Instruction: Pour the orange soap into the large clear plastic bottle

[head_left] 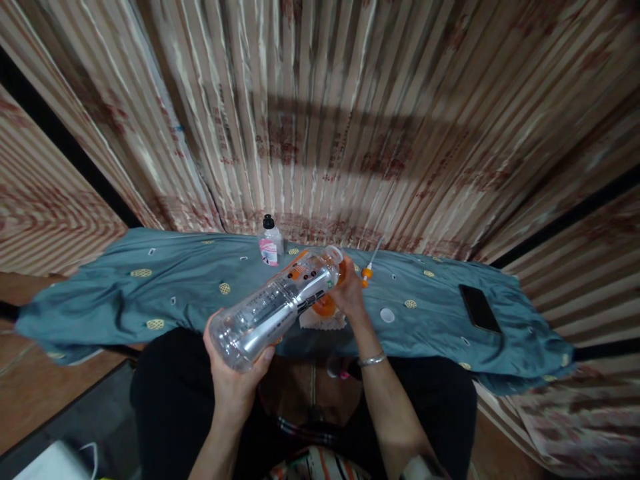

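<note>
A large clear plastic bottle (260,317) with a printed label is tilted across my front, its uncapped-looking mouth up to the right. My left hand (235,380) is wrapped around its base. Near the bottle's mouth, my right hand (349,291) is closed on an orange container, mostly hidden by the bottle and my fingers. Orange material (325,307) also shows under the bottle, above a pale scalloped-edged sheet (320,323); I cannot tell whether it belongs to the same container. Just right of my right hand lies an orange pump top (367,274) with a thin pale tube.
A small clear bottle (270,245) with a black cap and pink label stands at the back. To the right are a white round cap (387,315) and a black phone (480,309). A green patterned cloth (190,267) covers the narrow table, with a curtain (320,133) behind.
</note>
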{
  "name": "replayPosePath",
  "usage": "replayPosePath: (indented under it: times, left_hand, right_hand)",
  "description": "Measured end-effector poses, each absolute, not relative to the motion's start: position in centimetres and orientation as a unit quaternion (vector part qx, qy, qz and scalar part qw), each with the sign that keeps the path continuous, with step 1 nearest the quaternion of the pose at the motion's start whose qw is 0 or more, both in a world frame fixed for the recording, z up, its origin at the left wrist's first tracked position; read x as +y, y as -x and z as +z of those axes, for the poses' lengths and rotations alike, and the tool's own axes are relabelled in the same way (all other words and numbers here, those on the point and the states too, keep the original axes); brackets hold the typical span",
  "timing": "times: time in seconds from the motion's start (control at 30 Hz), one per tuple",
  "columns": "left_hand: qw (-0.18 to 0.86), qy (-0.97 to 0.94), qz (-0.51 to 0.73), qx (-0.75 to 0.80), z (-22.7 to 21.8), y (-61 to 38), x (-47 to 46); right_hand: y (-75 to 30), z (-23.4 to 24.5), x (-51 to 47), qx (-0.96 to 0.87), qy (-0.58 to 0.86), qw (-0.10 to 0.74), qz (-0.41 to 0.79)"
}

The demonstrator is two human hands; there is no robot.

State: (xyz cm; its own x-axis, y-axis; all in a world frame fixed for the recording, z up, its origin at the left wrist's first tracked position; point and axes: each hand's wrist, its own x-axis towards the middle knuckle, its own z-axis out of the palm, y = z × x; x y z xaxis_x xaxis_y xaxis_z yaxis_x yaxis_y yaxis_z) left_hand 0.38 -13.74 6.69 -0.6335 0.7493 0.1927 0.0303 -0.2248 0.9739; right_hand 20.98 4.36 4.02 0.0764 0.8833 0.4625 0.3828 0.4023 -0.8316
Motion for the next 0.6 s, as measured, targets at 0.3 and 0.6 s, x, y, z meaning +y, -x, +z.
replayPosePath:
  times: [0.3,0.6]
  left_hand:
    - [0.285,-0.332,0.703,0.561,6.7,0.0,-13.7]
    - [0.29,-0.35,0.678,0.577,5.8,1.0,-13.4]
  right_hand:
    - [-21.1,4.4,4.4,-0.636,0.492,0.548,0.23]
    - [-21.3,4.5,4.3,-0.636,0.497,0.544,0.228]
